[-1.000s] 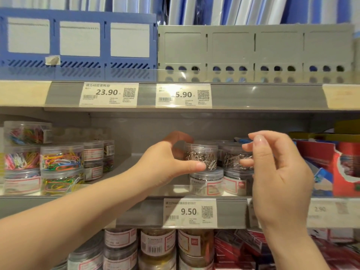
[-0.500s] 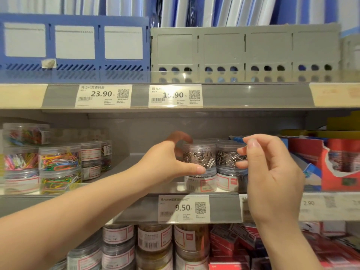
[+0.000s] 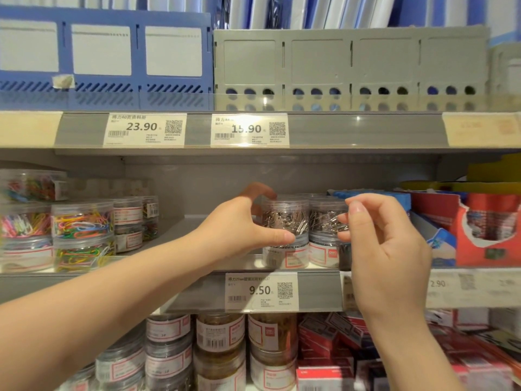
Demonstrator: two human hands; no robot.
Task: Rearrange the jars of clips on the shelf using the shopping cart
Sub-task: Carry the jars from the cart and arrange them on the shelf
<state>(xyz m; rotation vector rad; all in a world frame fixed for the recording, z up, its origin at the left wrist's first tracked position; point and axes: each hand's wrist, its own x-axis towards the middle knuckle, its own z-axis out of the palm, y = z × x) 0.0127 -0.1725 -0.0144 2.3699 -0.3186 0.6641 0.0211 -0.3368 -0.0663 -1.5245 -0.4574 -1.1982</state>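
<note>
On the middle shelf (image 3: 197,296), above the 9.50 price tag (image 3: 260,291): clear jars of silver clips stacked two high, well right of the coloured-clip jars (image 3: 81,221). Left hand (image 3: 239,230) gripping the upper left jar (image 3: 284,218), thumb across the front wall, forefinger hooked round behind. Right hand (image 3: 386,249) at the upper right jar (image 3: 327,218), fingers curled, thumb and fingertips right at its side wall; cannot tell whether pinching it or only touching. Both top jars resting on lower jars (image 3: 284,256) of the same kind. Probably heavy for the size, packed with steel; rigid plastic wall, smooth and likely a little slippery, contents loose inside. Best taken round the middle of the wall, thumb opposite fingers, not by the lid, possibly only pressed on. Lift straight up to clear the jar beneath, then keep level. Risk in a drop: cracked plastic, scattered clips.
</note>
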